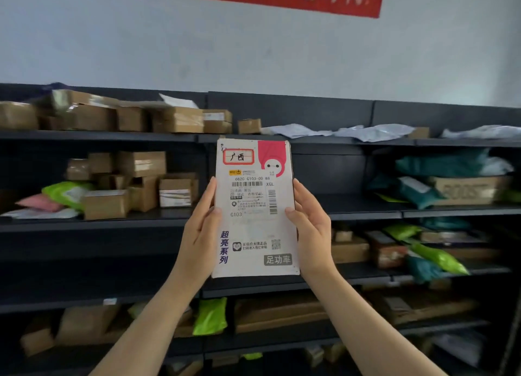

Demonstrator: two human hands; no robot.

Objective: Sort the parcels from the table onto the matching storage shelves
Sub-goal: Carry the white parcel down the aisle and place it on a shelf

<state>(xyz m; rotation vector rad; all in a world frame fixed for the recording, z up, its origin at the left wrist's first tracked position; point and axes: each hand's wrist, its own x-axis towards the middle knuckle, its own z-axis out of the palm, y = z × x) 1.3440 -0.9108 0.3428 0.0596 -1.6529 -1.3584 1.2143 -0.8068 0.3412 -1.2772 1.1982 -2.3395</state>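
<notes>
I see the left hand [200,230] and right hand [310,229] grip the white parcel [253,206] by its side edges, upright before the shelves [98,225].

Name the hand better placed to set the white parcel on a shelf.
Right, probably: both hands grip the white parcel, but the right hand is next to a bare shelf stretch, while cardboard boxes crowd the shelf beside the left hand.

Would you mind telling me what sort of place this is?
Probably a parcel sorting depot: dark metal shelves stacked with cardboard boxes and mailer bags, plus a held white parcel bearing a shipping label.
</notes>
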